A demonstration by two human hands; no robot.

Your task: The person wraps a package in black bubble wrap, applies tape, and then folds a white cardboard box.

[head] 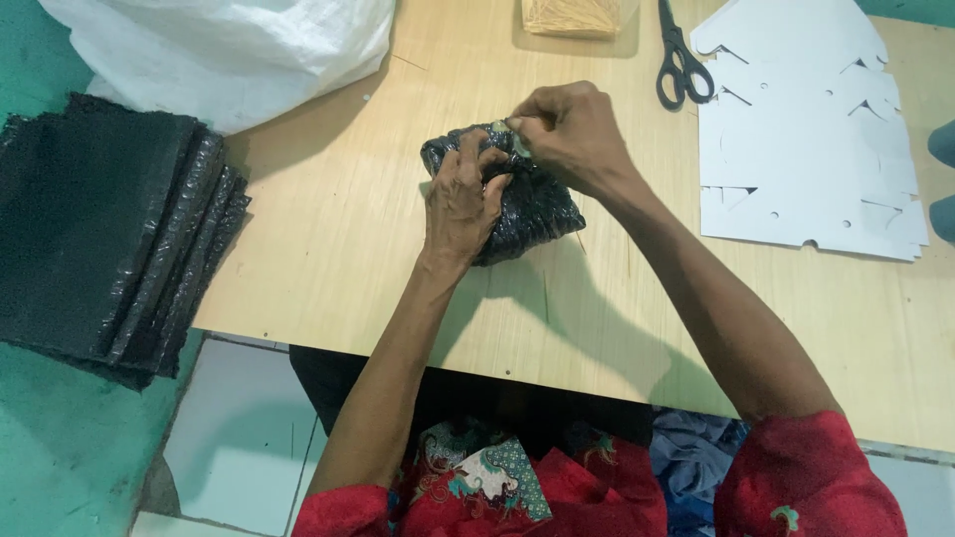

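Observation:
A shiny black plastic bundle (537, 214) lies on the wooden board (338, 229) near its middle. My left hand (460, 199) grips the bundle from the near left side and presses it down. My right hand (572, 129) pinches the bundle's top at its far edge, fingers closed around a small pale bit there. What that bit is cannot be made out. Both forearms reach out from red patterned sleeves at the bottom of the view.
A stack of black plastic sheets (109, 229) lies at the left. A white sack (229, 50) sits at the far left. Black scissors (681, 60), white cut cardboard blanks (806, 129) and a tan bundle (572, 15) lie at the far right.

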